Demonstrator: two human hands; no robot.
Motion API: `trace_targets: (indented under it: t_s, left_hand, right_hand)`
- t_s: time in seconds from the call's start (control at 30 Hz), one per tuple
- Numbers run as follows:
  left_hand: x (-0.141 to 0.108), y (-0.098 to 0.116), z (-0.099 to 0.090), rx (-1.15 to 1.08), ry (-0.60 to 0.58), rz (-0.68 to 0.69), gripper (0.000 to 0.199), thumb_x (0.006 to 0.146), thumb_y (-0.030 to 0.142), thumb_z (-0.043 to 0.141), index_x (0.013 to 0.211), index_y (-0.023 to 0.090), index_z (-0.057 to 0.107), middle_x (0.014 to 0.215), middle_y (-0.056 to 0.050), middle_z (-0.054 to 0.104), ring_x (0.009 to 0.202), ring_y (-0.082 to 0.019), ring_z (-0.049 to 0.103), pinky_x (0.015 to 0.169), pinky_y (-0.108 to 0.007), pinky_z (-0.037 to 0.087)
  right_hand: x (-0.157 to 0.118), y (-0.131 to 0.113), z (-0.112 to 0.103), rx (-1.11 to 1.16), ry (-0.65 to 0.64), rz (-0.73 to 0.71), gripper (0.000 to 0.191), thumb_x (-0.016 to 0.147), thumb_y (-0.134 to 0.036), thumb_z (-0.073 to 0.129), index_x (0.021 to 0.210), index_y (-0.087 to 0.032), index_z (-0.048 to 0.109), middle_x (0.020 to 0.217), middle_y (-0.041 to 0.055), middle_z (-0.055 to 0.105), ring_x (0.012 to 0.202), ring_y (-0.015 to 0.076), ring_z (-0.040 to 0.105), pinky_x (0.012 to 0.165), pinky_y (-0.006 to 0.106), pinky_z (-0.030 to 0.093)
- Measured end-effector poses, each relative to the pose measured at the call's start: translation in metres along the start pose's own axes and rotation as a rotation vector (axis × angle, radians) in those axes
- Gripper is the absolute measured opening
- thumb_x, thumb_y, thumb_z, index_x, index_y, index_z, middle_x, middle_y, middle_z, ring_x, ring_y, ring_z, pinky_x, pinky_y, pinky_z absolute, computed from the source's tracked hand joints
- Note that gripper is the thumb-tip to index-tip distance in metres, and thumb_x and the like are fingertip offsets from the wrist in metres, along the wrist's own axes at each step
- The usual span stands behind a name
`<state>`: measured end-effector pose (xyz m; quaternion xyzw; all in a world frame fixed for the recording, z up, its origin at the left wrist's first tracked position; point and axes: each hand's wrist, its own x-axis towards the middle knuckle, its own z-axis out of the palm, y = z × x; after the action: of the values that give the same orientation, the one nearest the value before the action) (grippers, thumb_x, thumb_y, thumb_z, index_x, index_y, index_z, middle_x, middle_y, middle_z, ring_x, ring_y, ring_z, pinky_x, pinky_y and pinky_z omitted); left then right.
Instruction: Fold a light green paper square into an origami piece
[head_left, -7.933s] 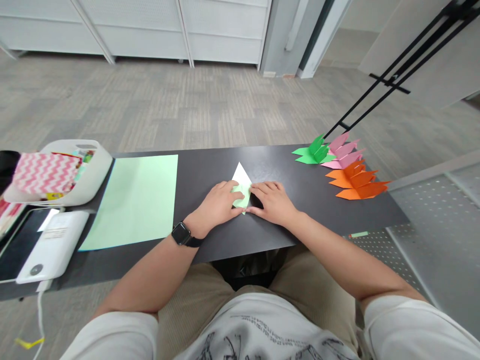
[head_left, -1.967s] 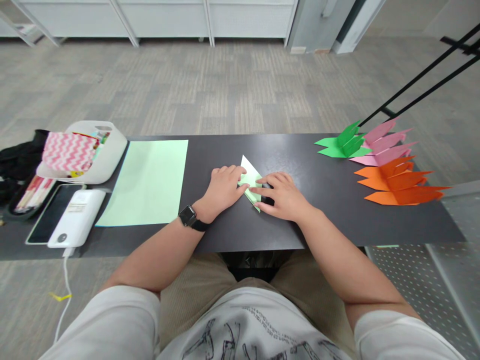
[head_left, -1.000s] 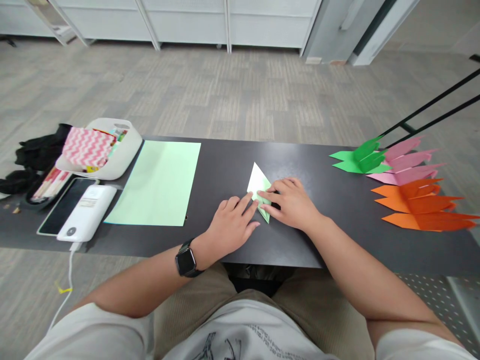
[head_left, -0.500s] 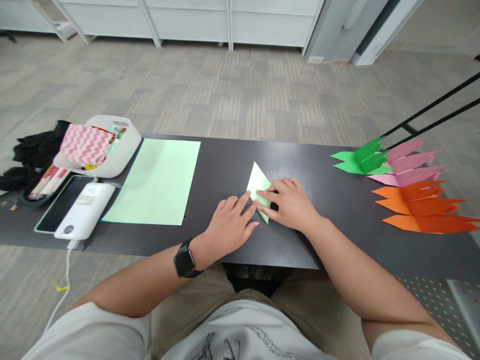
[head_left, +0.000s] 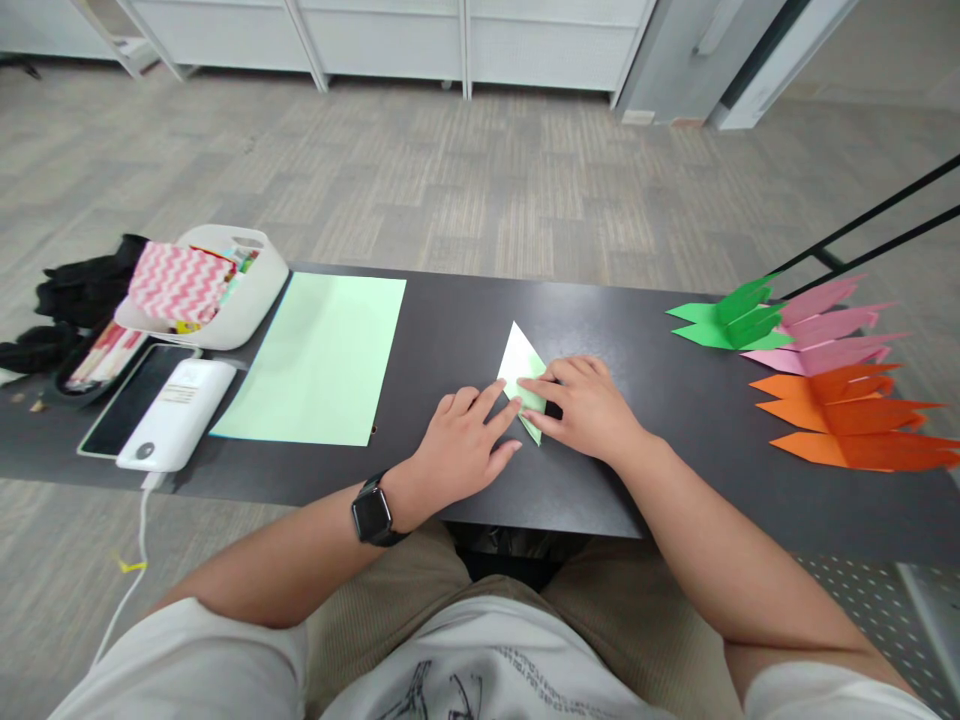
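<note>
A small folded piece of light green paper [head_left: 516,352], pointed at its top and bottom, lies on the dark table [head_left: 450,330]. My left hand [head_left: 466,445] rests at its lower left side, fingers spread, with fingertips touching the paper. From the right, my right hand [head_left: 589,408] presses fingertips on the paper's right part; its fingers are apart and cover some of the folds. A stack of flat light green sheets [head_left: 315,355] lies to the left of my hands.
At the right stand folded paper pieces in green [head_left: 739,318], pink [head_left: 840,325] and orange [head_left: 855,425]. On the left are a white basket [head_left: 255,295] with a pink patterned item, a phone [head_left: 124,410], a white power bank [head_left: 176,415] with a cable, and black cloth [head_left: 90,290].
The camera view has shifted slightly. Both hands remain on the folded paper in nearly the same pose.
</note>
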<state>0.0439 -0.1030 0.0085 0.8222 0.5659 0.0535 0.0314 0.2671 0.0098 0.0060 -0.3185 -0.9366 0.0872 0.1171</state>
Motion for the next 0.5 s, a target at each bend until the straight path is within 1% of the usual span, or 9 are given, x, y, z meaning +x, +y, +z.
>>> trace_targets:
  t_s: [0.17, 0.5]
  left_hand:
    - [-0.0002, -0.0013, -0.0013, 0.002, -0.007, -0.017, 0.057, 0.110, 0.054, 0.049, 0.160, 0.029, 0.055, 0.170, -0.013, 0.046, 0.127, -0.035, 0.053, 0.100, -0.051, 0.046]
    - [-0.0005, -0.0019, -0.0004, -0.001, -0.022, -0.010, 0.057, 0.110, 0.052, 0.049, 0.161, 0.029, 0.054, 0.172, -0.012, 0.044, 0.127, -0.035, 0.053, 0.099, -0.052, 0.046]
  right_hand:
    - [0.0004, -0.0013, -0.0016, -0.001, -0.005, 0.004, 0.036, 0.100, -0.046, 0.070, 0.132, -0.028, 0.077, 0.111, 0.0086, 0.073, 0.110, 0.0294, 0.062, 0.105, 0.048, 0.034]
    - [-0.0012, 0.0012, -0.0002, 0.011, -0.007, -0.005, 0.039, 0.101, -0.047, 0.069, 0.136, -0.031, 0.076, 0.114, 0.0087, 0.072, 0.112, 0.0295, 0.062, 0.108, 0.049, 0.033]
